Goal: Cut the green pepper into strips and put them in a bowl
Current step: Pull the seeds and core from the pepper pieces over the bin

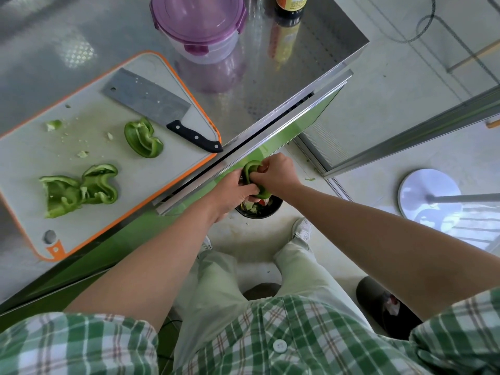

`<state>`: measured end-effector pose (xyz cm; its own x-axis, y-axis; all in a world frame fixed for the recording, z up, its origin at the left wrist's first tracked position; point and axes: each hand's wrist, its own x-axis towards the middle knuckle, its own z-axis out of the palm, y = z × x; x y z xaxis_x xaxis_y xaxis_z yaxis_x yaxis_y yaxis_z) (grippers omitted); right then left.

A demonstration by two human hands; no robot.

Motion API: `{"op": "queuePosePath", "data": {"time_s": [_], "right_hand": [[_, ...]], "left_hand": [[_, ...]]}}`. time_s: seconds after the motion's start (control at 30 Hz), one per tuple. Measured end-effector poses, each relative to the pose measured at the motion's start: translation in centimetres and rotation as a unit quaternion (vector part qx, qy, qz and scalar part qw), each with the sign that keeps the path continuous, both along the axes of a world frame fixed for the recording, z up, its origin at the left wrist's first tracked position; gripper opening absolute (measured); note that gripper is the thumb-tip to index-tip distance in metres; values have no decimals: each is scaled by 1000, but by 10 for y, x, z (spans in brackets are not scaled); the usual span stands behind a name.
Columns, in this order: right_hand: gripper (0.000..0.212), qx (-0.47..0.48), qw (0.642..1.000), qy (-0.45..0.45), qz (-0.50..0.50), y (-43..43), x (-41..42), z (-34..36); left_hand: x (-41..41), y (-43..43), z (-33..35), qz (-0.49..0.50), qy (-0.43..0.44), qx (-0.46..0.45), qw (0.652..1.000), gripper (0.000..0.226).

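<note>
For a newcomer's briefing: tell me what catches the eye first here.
The left hand and right hand grip a green pepper piece off the counter edge, above a dark container of scraps. On the orange-rimmed cutting board lie three large pepper pieces and a cleaver.

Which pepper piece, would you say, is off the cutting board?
The piece gripped by the left hand and right hand; the other three lie on the board.

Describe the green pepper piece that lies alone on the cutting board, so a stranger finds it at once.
Find the grey cutting board with an orange rim on the steel counter. Beside the black handle of the steel cleaver lies a curled green pepper piece. It lies alone; the board's two other large pieces touch.
</note>
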<state>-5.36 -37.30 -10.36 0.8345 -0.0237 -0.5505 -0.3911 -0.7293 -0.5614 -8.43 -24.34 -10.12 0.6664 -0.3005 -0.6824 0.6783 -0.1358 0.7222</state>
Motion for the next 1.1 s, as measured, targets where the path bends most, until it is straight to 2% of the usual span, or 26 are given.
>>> {"op": "queuePosePath", "data": {"time_s": [0.3, 0.47, 0.57, 0.7, 0.8, 0.9, 1.0, 1.1], "right_hand": [[41, 11, 999, 49, 15, -7, 7, 5], [14, 70, 995, 53, 39, -16, 6, 9], [18, 108, 992, 60, 12, -19, 7, 8], [28, 109, 990, 77, 35, -19, 6, 14], [33, 141, 987, 64, -35, -18, 7, 10], [34, 166, 979, 81, -85, -22, 10, 8], [32, 139, 983, 120, 0, -27, 10, 8], [20, 112, 989, 88, 47, -28, 8, 1]], "left_hand": [[3, -5, 3, 10, 8, 23, 1000, 21], [7, 1, -1, 2, 7, 80, 997, 23], [8, 2, -1, 10, 22, 82, 996, 26], [11, 1, -1, 7, 30, 90, 995, 30], [10, 1, -2, 11, 28, 127, 991, 34], [8, 5, -2, 24, 49, 147, 988, 27], [5, 9, -3, 8, 69, 143, 987, 23], [4, 8, -2, 23, 72, 111, 991, 18]]}}
